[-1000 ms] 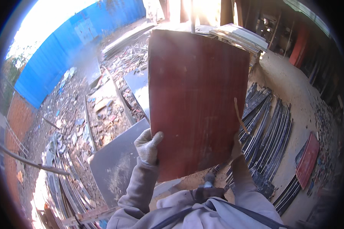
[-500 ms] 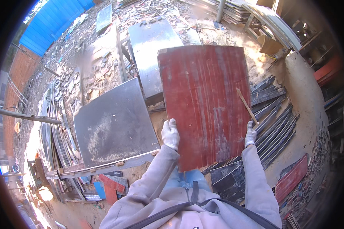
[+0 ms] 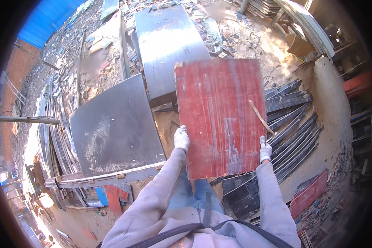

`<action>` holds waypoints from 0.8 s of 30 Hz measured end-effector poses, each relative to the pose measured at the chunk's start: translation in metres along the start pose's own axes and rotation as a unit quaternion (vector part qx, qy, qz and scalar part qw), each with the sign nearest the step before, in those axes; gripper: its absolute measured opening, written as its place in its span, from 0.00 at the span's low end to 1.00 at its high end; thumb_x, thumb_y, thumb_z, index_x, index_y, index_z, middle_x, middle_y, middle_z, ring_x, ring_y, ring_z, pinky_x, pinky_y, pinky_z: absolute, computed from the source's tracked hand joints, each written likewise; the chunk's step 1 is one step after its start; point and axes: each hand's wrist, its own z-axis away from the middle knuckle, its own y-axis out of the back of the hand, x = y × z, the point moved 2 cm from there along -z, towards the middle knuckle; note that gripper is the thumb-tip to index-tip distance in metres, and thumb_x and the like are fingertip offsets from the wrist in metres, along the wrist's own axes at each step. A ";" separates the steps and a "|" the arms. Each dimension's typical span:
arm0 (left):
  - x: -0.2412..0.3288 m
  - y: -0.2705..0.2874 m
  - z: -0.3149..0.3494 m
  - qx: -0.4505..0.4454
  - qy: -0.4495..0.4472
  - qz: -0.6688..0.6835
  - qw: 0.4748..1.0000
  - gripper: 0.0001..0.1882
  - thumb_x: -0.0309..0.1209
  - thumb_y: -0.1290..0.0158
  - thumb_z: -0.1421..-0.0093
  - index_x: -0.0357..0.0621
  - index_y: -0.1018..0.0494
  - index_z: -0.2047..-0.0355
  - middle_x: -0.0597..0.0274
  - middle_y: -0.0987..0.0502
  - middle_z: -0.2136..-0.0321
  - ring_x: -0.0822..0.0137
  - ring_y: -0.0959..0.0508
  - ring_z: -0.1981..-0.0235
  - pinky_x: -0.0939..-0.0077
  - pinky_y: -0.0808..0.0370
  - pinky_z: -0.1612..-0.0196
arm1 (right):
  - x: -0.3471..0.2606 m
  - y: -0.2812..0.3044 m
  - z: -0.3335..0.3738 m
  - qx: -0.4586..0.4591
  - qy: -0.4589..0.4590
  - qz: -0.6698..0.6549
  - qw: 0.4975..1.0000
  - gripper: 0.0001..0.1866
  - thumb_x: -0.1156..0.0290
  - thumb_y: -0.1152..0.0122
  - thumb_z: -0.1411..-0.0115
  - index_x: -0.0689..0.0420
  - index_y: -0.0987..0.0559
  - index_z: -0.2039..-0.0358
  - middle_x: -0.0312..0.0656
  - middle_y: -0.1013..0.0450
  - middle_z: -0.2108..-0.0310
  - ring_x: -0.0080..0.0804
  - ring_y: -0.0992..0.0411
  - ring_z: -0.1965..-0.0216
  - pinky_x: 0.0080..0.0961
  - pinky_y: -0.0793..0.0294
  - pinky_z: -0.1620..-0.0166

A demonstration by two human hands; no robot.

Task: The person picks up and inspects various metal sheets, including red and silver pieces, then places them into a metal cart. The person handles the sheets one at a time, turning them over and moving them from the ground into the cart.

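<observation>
In front of my body I hold a large red board (image 3: 215, 115), its face streaked and worn with pale marks. My gloved left hand (image 3: 181, 138) is closed on its left edge, thumb on the near face. On the opposite edge, a little lower, my gloved right hand (image 3: 265, 149) grips it the same way; the fingers of both hands are mostly hidden behind. A thin splinter of wood (image 3: 258, 115) lies slanted across the board's right side. To the left, a dark smooth board (image 3: 115, 128) rests on a low wooden frame (image 3: 107, 178), apart from my left hand.
Beyond the red board lies a shiny grey panel (image 3: 167, 45). Long dark strips (image 3: 295, 140) fan out on the ground to the right, near a dark board (image 3: 239, 196) and a red piece (image 3: 309, 194). A pole (image 3: 27, 120) juts in from the left. Scrap litters the far ground.
The red board has tilted slightly, and its lower edge sits farther from my body, showing more of my legs. Both hands keep their hold. The surroundings have shifted a little in view.
</observation>
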 end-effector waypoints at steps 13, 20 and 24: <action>0.071 0.019 0.056 0.014 -0.007 0.012 1.000 0.26 0.51 0.54 0.25 0.36 0.24 0.58 0.43 0.18 0.65 0.49 0.19 0.61 0.54 0.26 0.54 | 0.020 0.005 -0.006 -0.007 0.025 -0.062 0.998 0.39 0.34 0.43 0.33 0.65 0.15 0.70 0.47 0.21 0.73 0.34 0.31 0.71 0.39 0.28 0.61; 0.083 0.012 0.018 -0.073 0.052 -0.038 0.995 0.27 0.50 0.54 0.26 0.35 0.25 0.48 0.36 0.20 0.51 0.40 0.22 0.45 0.52 0.28 0.42 | -0.026 0.023 -0.008 -0.025 -0.014 0.070 0.997 0.49 0.24 0.50 0.37 0.68 0.17 0.77 0.55 0.22 0.78 0.47 0.25 0.71 0.47 0.28 0.64; 0.139 0.022 0.047 -0.118 -0.005 -0.077 0.990 0.26 0.49 0.50 0.29 0.37 0.27 0.47 0.37 0.19 0.51 0.40 0.22 0.46 0.50 0.28 0.42 | 0.010 0.037 -0.035 -0.019 -0.082 0.160 0.984 0.52 0.21 0.51 0.39 0.70 0.15 0.70 0.54 0.19 0.70 0.44 0.24 0.67 0.47 0.27 0.62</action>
